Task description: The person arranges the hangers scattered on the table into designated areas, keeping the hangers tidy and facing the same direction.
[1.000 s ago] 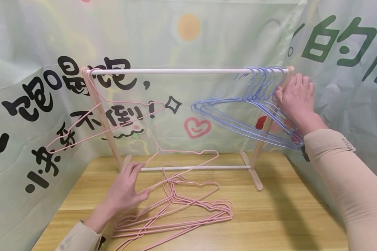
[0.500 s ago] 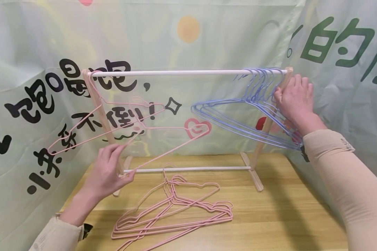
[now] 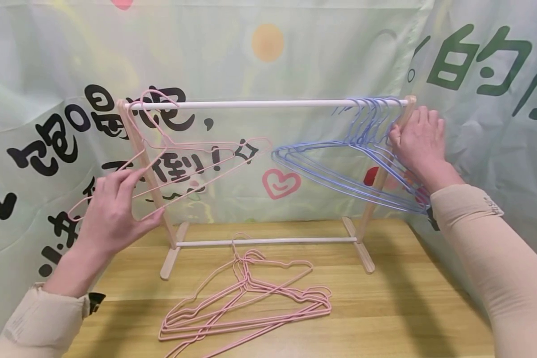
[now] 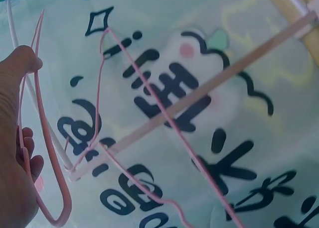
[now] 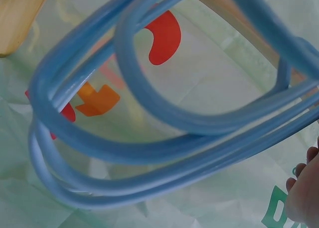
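My left hand grips a pink wire hanger by one end, between thumb and fingers. The held hanger's hook curves above the white rail of a small wooden clothes rack, near its left end; whether it touches the rail I cannot tell. Another pink hanger hangs at that end. My right hand holds the rack's right post near its top, thumb toward the rail; its fingertips are partly hidden. Several blue hangers hang bunched beside it, their ends crossing the right wrist view.
Several more pink hangers lie overlapping on the wooden tabletop in front of the rack. A lower white bar joins the rack's feet. Printed cloth stands behind and at both sides.
My left hand has lifted the held pink hanger from above the pile, up and to the left, bringing its hook to rail height. The right hand has stayed on the post.
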Available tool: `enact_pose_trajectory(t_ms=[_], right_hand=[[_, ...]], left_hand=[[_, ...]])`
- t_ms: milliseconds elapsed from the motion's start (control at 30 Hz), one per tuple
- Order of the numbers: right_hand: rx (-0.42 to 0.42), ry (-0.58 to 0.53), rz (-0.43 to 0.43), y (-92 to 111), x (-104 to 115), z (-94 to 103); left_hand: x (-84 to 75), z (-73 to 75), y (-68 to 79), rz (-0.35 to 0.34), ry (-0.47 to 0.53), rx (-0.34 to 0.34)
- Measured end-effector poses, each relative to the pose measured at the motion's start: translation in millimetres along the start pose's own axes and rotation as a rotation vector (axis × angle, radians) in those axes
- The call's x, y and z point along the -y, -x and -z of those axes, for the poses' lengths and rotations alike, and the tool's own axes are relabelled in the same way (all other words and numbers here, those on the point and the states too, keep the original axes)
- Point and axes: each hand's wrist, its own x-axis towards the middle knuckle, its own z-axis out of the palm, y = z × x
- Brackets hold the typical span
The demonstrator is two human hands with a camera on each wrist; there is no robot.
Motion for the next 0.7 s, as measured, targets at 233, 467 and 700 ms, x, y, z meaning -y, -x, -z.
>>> enact_pose_trajectory(t_ms=[233,467,700], right_hand=[[-0.006,0.004,0.001,0.0,-0.3,-0.9],[0.001,0.008,-0.001,-0.7,-0.5,-0.9],[-0.002,0.005,0.002,-0.4,-1.2,-1.9]], left_hand=[[22.2,8.4,-10.5,0.017,-0.049,0.045],[39.5,9.6,-10.3,0.039,-0.071,0.100],[49.1,8.5,-4.8,0.074,-0.083,0.149]])
